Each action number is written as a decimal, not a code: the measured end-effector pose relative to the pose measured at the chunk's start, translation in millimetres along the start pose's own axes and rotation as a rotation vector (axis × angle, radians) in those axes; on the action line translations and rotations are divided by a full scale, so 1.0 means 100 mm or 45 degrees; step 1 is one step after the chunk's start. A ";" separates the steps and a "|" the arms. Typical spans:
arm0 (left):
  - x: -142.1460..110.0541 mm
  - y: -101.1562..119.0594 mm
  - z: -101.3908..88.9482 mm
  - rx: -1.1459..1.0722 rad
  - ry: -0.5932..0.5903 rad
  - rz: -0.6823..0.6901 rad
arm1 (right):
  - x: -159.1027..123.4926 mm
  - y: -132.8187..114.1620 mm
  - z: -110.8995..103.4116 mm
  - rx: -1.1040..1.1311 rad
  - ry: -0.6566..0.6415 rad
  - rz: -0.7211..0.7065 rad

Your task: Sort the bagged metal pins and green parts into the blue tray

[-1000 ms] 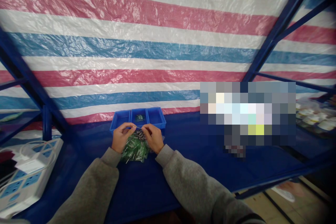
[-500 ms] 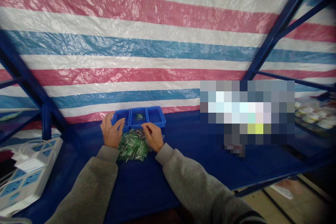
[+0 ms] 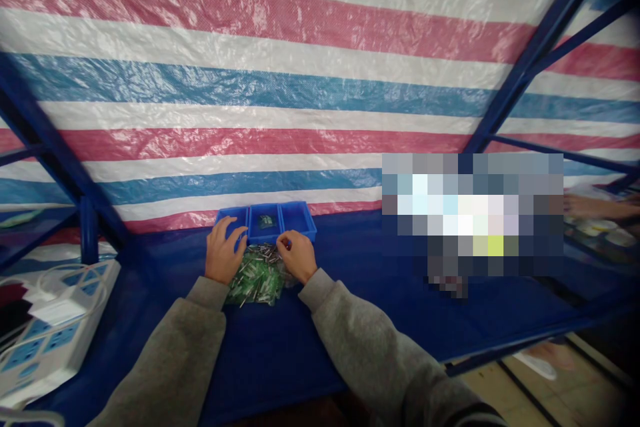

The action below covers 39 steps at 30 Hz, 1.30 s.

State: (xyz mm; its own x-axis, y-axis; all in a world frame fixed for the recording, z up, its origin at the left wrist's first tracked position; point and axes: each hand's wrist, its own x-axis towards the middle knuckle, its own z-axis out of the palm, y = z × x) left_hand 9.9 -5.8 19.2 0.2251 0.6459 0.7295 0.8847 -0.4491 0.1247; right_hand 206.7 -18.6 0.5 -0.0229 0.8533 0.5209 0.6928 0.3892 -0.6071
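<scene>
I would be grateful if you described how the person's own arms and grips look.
Both arms wear long, plain grey sleeves of soft-looking fabric, creased along the forearms and narrowing to snug grey cuffs at the wrists. The left grip and the right grip are bare hands, with no gloves. No lettering shows on the sleeves.

1. We see the slim pieces [image 3: 263,253] as shiny metal, the green pieces [image 3: 255,277] as translucent, glossy plastic.
2. The trays [image 3: 299,218] look to us like smooth plastic.
3. We read the sleeves [image 3: 165,353] as soft, matt cloth.
4. To us, the tabletop [image 3: 370,287] looks smooth, with a dull sheen.
5. We find the striped sheet [image 3: 300,90] glossy, crinkled, woven plastic.
6. The post [image 3: 89,233] looks like painted metal to us; the power strip [image 3: 75,348], smooth plastic.
</scene>
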 end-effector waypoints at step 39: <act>-0.03 0.07 0.02 -0.296 -0.009 0.166 | -0.12 -0.18 0.05 -0.216 -0.190 -0.222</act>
State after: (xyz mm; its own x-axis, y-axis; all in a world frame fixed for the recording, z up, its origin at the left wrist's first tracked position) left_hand 16.8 -9.4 16.5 0.3344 0.5774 0.7449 0.7308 -0.6580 0.1819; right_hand 190.7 -34.4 2.1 -0.2493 0.8251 0.5070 0.7794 0.4817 -0.4007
